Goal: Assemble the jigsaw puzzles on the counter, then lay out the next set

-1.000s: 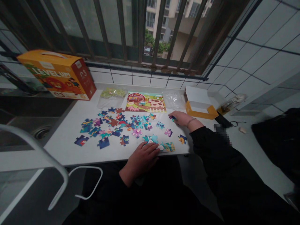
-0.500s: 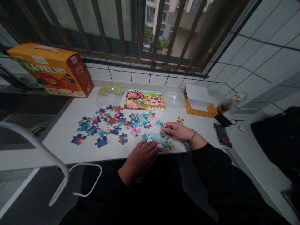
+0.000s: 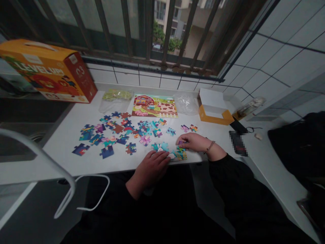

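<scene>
My left hand point(image 3: 154, 165) lies flat, fingers stretched over joined jigsaw pieces near the table's front edge. Beyond its fingertips shows a teal section with a white rabbit point(image 3: 159, 147), and to the right a yellow-and-green section point(image 3: 181, 155). My right hand point(image 3: 192, 141) pinches a purple-and-green puzzle piece point(image 3: 181, 143) at the upper edge of that section; whether it is locked in is hard to tell. Loose puzzle pieces point(image 3: 118, 128) lie spread to the left. A blue piece point(image 3: 171, 131), a pink-purple piece point(image 3: 185, 128) and an orange piece point(image 3: 193, 127) lie beyond my right hand.
A farm picture card point(image 3: 154, 106) lies at the back between two clear plastic bags, the left bag point(image 3: 116, 96) holding yellow-green pieces. An orange carton point(image 3: 48, 71) stands back left, an open small box point(image 3: 215, 108) back right. A white curved tube point(image 3: 43, 154) crosses the left foreground.
My right hand has brought the puzzle piece from the back right towards me, to the joined section. My left hand stays on the joined pieces. The view has shifted slightly.
</scene>
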Available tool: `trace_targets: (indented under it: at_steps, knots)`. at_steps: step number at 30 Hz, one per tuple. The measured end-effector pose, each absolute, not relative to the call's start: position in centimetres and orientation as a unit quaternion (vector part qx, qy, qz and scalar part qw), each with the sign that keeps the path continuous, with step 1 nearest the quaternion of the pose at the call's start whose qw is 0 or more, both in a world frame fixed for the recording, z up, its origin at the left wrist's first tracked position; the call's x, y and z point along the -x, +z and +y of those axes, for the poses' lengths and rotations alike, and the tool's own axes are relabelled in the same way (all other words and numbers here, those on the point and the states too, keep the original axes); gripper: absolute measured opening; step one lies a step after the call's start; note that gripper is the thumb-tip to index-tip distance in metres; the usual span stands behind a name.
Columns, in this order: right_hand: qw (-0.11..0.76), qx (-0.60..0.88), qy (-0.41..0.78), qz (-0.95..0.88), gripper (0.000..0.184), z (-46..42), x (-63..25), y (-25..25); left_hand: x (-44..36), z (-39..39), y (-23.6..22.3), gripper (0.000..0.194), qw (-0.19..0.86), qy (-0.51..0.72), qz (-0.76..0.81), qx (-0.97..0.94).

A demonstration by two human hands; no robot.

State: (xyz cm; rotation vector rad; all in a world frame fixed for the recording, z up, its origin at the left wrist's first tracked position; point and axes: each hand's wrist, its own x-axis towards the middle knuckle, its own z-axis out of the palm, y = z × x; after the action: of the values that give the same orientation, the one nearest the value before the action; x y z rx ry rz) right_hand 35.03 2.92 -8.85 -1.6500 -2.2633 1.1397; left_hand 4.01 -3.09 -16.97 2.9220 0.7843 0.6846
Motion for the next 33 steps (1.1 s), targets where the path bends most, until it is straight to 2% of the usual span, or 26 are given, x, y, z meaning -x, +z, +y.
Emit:
trace_targets:
  at_steps: [8,12,18,24,29,33]
  knots:
    - [-0.008,0.535,0.342,-0.773,0.031,4.2,-34.5,-8.8,-4.1,-3.0,-17.0,0.036,0.017,0.222,0.251,-0.942]
    - [-0.006,0.519,0.326,-0.790,0.033,4.3,-34.1,-8.6,-4.1,-3.0,-16.9,0.036,0.016,0.221,0.250,-0.943]
    - [0.014,0.569,0.212,-0.794,0.052,2.3,-33.7,-9.0,-4.0,-3.1,-16.9,0.039,0.022,0.214,0.252,-0.943]
    - [0.043,0.596,0.171,-0.783,0.038,-0.3,-33.5,-10.2,-4.1,-3.1,-16.9,0.038,0.021,0.210,0.253,-0.944]
    - [-0.004,0.629,0.129,-0.767,0.041,-2.1,-32.2,-10.3,-4.2,-3.1,-17.0,0.037,0.020,0.214,0.255,-0.943]
    - [-0.066,0.665,0.044,-0.743,0.050,-4.3,-29.4,-10.2,-4.2,-3.0,-17.1,0.039,0.021,0.218,0.255,-0.942]
